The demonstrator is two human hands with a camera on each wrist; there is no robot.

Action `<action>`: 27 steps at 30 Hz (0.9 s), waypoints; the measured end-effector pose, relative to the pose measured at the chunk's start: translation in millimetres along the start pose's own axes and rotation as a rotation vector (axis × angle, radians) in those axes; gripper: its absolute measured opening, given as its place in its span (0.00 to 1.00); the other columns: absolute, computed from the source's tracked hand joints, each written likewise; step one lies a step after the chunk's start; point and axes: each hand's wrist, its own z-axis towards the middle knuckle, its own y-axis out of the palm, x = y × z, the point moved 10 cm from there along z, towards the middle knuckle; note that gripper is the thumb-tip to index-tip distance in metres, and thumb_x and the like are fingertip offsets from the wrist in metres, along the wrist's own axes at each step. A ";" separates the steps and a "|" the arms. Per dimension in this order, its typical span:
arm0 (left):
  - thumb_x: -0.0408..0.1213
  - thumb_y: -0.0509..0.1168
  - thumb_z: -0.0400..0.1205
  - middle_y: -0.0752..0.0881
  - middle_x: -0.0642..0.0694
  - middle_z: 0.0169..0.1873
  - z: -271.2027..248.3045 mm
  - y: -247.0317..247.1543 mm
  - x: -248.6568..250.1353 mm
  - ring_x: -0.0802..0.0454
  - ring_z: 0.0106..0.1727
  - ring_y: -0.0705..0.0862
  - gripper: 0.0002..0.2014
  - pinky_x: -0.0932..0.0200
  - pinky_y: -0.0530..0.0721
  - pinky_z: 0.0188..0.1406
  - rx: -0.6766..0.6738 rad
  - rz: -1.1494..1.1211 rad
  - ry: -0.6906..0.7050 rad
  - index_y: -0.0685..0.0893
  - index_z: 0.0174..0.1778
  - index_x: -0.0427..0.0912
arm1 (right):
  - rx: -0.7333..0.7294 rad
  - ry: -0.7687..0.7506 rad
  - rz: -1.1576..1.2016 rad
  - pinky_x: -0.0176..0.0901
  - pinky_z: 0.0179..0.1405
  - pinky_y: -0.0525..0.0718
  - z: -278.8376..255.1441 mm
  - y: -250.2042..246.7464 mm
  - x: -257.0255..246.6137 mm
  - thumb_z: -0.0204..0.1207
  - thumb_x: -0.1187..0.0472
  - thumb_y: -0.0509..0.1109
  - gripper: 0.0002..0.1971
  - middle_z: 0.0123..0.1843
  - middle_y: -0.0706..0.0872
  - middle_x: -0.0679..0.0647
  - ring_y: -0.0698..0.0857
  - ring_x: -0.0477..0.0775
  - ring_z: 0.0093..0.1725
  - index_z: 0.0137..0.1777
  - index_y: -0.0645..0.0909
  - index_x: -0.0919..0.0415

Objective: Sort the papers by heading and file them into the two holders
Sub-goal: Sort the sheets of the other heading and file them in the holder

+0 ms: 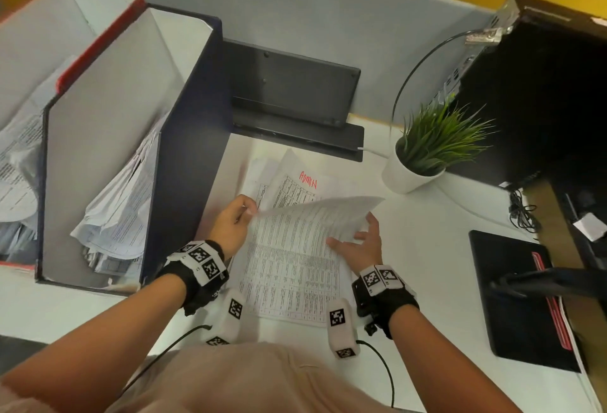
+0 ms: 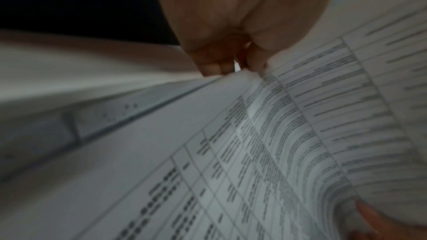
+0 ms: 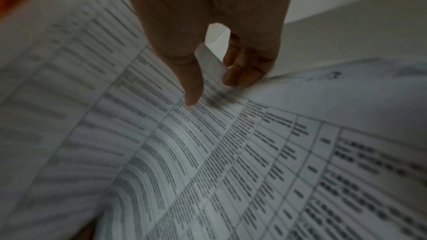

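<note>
A stack of printed table sheets [image 1: 289, 284] lies on the white desk [image 1: 427, 248] in front of me. Its top sheet [image 1: 328, 212] is lifted at the far end and bent toward me, blank back up. My left hand [image 1: 251, 210] pinches that sheet's left corner, seen close in the left wrist view [image 2: 240, 69]. My right hand [image 1: 361, 235] holds its right edge, thumb on the printed face and fingers behind [image 3: 208, 86]. Beyond lies a sheet headed "ADMIN" in red [image 1: 307, 182]. A dark blue holder [image 1: 190, 136] and a red-edged holder [image 1: 98, 35] stand at left, both with papers inside.
A potted green plant [image 1: 410, 176] stands right of the papers. A black computer tower [image 1: 542, 84] fills the far right, with a black pad [image 1: 512, 297] in front of it. A dark flat device [image 1: 289, 91] leans on the grey partition behind the stack.
</note>
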 end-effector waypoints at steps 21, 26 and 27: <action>0.40 0.75 0.73 0.85 0.48 0.40 27.3 -7.2 -15.9 0.52 0.42 0.82 0.08 0.56 0.82 0.52 0.105 0.229 -0.232 0.85 0.44 0.44 | 0.072 -0.009 0.304 0.30 0.27 0.81 -4.2 -13.7 13.6 0.68 0.84 0.62 0.18 0.28 0.83 0.52 0.80 0.52 0.33 0.25 0.75 0.63; 0.32 0.64 0.81 0.84 0.43 0.40 16.1 -4.7 1.0 0.52 0.40 0.80 0.04 0.60 0.83 0.47 0.082 0.180 -0.076 0.84 0.46 0.37 | 0.082 -0.074 0.099 0.28 0.28 0.79 -5.2 -17.3 -0.3 0.65 0.76 0.75 0.14 0.34 0.81 0.53 0.80 0.48 0.34 0.42 0.75 0.60; 0.30 0.63 0.82 0.85 0.43 0.41 12.3 -4.4 3.0 0.53 0.40 0.80 0.04 0.66 0.82 0.41 0.083 0.123 -0.067 0.83 0.46 0.38 | 0.074 -0.062 0.163 0.29 0.28 0.80 -5.8 -16.5 -1.3 0.65 0.77 0.75 0.18 0.34 0.82 0.54 0.80 0.49 0.34 0.48 0.74 0.60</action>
